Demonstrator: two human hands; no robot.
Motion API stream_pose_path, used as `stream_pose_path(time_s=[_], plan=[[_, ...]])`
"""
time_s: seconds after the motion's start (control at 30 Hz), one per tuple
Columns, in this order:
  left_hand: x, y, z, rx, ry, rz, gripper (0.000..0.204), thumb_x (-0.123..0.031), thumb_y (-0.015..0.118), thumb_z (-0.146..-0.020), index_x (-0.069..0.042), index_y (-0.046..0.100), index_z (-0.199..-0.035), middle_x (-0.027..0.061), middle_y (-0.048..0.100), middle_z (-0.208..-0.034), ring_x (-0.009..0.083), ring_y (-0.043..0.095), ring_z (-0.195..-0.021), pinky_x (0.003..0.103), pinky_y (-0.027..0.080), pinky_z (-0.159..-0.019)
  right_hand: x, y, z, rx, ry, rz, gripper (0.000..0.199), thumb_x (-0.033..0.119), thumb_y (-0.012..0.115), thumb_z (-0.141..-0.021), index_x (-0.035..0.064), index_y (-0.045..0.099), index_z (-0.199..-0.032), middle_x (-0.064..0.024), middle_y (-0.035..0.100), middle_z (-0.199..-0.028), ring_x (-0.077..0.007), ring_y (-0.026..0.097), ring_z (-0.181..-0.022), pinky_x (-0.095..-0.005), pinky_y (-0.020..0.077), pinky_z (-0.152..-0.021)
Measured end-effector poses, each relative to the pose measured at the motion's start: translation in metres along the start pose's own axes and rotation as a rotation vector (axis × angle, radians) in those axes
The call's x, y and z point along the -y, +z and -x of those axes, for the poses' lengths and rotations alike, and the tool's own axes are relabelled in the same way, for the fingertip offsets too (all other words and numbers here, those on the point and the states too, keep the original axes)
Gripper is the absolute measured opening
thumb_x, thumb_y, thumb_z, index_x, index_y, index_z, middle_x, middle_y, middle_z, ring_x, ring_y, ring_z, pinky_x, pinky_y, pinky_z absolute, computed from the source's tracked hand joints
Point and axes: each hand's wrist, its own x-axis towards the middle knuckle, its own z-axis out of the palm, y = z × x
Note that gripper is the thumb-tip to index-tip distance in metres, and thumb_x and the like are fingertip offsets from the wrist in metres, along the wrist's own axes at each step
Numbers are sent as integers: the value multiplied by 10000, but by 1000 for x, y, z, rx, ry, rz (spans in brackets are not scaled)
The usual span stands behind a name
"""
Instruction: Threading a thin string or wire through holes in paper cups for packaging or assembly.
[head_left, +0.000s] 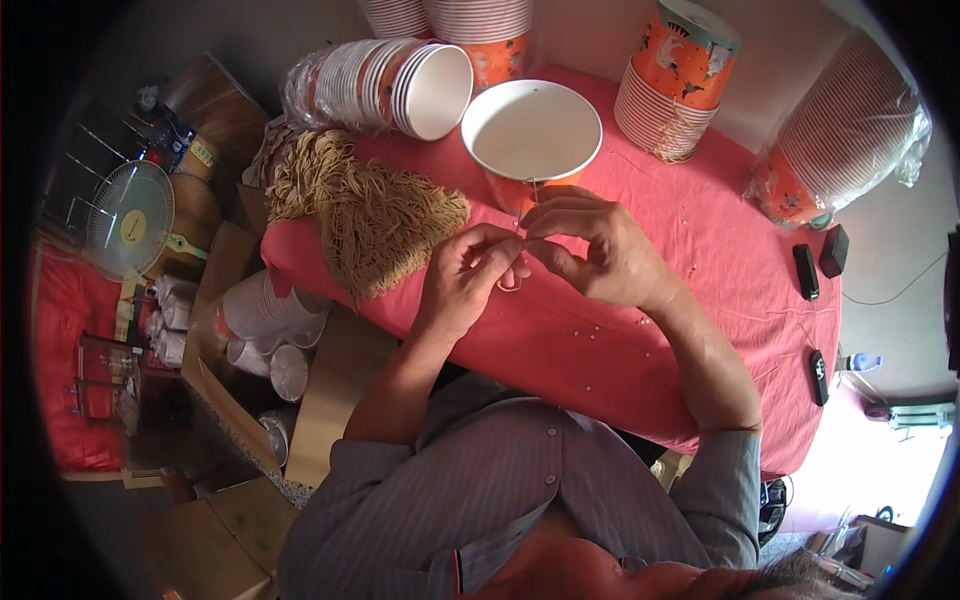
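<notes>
At the near edge of the red-covered table [700, 250], the left hand [462, 275] and right hand [600, 250] pinch a thin cord [530, 200] between closed fingertips — it runs up to the open orange paper bucket [530, 135] just beyond; keep the cord taut and the pinch small; the bucket stands upright, white inside, its rim round — beside a heap of tan cords [370, 205].

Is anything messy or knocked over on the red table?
Yes. One stack of paper cups lies tipped on its side at the table's far left, while others stand upright. Tiny white beads lie scattered on the red tablecloth near the right hand.
</notes>
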Motion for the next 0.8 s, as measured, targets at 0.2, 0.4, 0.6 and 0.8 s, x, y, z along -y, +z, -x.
stream_pose_path(time_s=[0.2,0.4,0.6,0.8], plan=[[-2,-3,-1,48,15,1,172,-142,680,-1090,23,730,-1103,65,760,-912,89,663,-784,266,561,-731,-3,2,0,-37,59,-258,150,7,777,-924,-21,767,-1071,-214,771,-1290,-375,674,-1337,-481,530,-1141],[-12,3,-1,43,62,-24,163,-103,669,-1069,26,742,-1136,38,732,-943,90,660,-906,259,505,-838,0,0,1,-18,148,-367,86,64,770,-976,-13,764,-1015,-203,752,-1353,-324,670,-1350,-456,525,-1131],[-12,2,-4,58,74,-28,182,-124,684,-1070,24,749,-1155,37,738,-949,91,667,-907,260,507,-831,1,1,0,-6,160,-444,71,66,775,-965,5,789,-1000,-200,757,-1315,-303,706,-1300,-427,541,-1125],[-5,5,-5,43,134,-56,175,-125,678,-1087,24,751,-1141,44,746,-933,97,687,-835,271,551,-780,-8,4,3,-78,202,-386,108,101,791,-989,3,802,-1034,-178,764,-1295,-267,712,-1262,-416,533,-1126]])
